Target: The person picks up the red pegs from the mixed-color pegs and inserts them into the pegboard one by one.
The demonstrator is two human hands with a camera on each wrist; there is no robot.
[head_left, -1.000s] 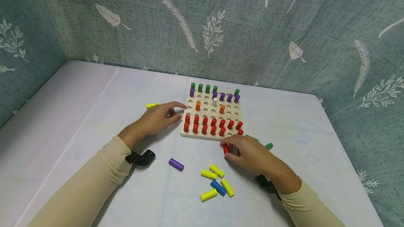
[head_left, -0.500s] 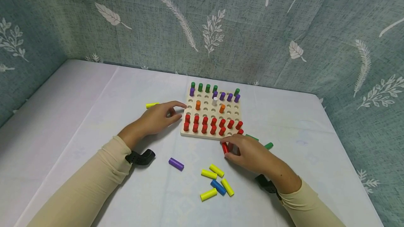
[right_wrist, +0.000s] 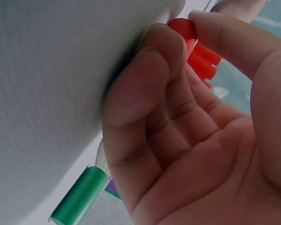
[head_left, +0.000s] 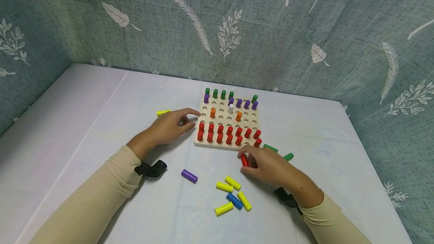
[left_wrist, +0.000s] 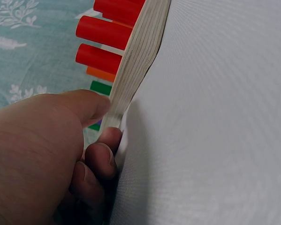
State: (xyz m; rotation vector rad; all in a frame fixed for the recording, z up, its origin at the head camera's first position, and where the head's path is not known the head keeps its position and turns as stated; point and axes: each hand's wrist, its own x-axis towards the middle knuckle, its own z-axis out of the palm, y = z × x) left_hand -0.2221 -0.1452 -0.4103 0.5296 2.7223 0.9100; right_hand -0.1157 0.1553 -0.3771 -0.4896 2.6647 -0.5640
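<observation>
A wooden pegboard lies mid-table, bearing upright pegs: red ones in the two near rows, with orange, white, purple and green ones beyond. My left hand touches the board's left side with relaxed, lightly bent fingers. In the left wrist view, fingertips of the left hand meet the board's edge. Just off the near right corner, my right hand pinches a red peg between thumb and fingers. Only the end of that red peg shows clearly in the right wrist view.
Loose yellow pegs and a blue peg lie close together near the front. A purple peg lies left of them. Green pegs lie beyond the right hand. Another yellow peg is partly behind the left hand.
My right hand has shifted slightly right with the red peg, uncovering more of the peg at the board's near right corner. The left hand stays where it was.
</observation>
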